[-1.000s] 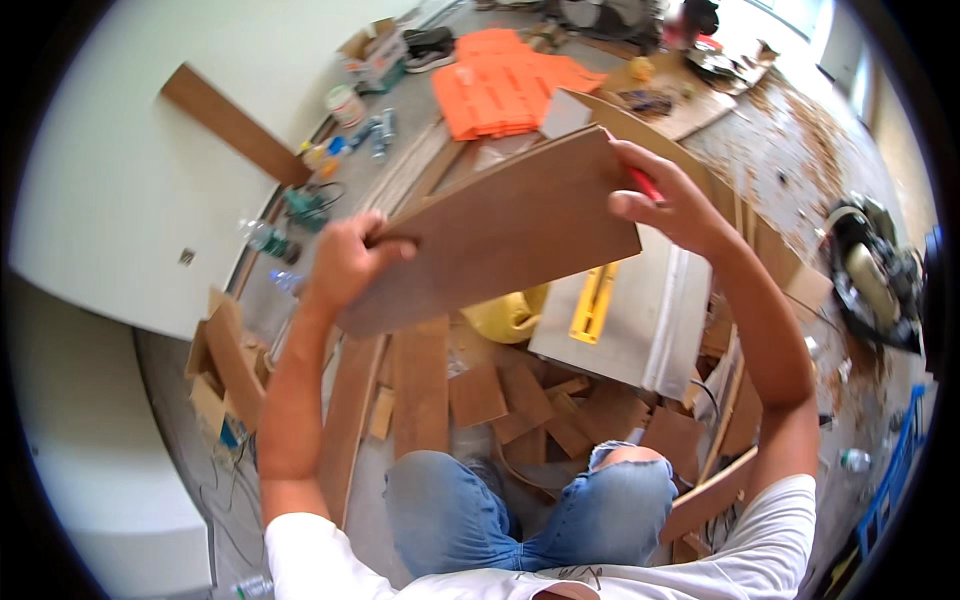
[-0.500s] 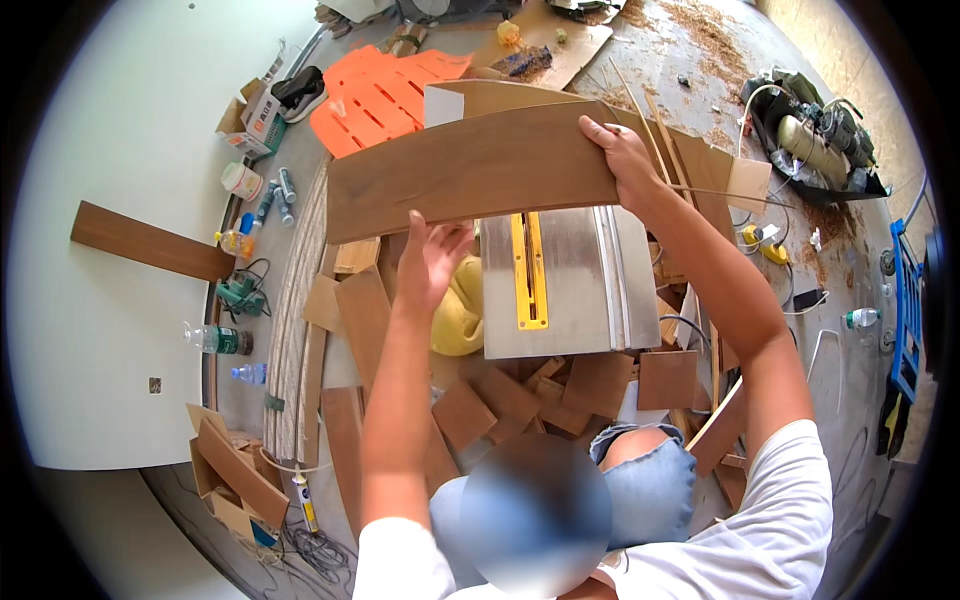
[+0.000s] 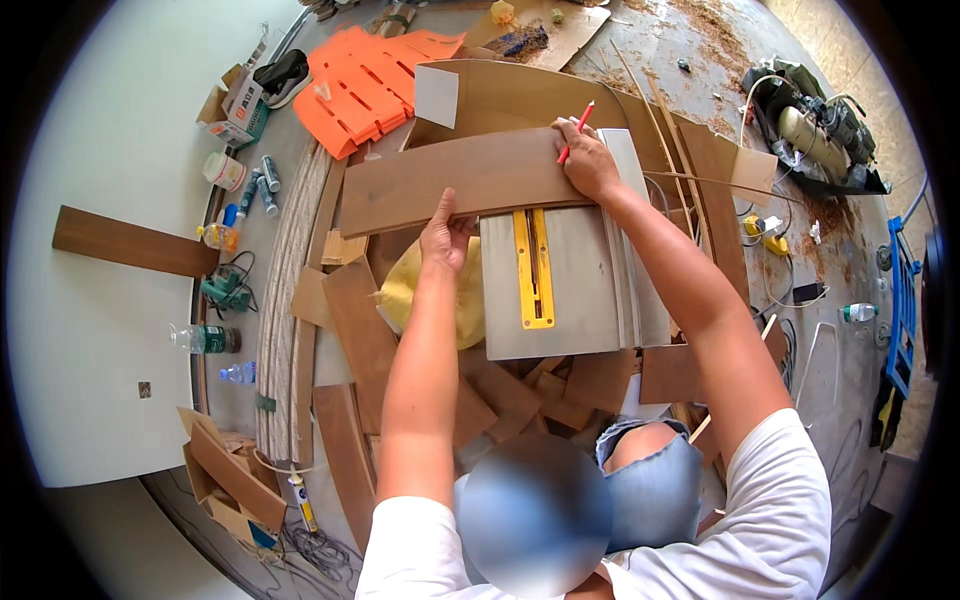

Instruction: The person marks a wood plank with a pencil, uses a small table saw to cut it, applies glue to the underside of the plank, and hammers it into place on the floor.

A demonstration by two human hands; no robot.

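Brown and flat, the plank [image 3: 455, 178] lay over the far part of the grey metal table [image 3: 585, 280], its left end jutting well past the table's edge. My left hand [image 3: 447, 240] gripped its near edge, thumb on top, the other fingers partly hidden under the wood. My right hand [image 3: 588, 168] rested on the right end, its fingers closed round a red pencil [image 3: 575, 133]. Nearer me, a yellow slotted strip [image 3: 523, 265] sat in the tabletop.
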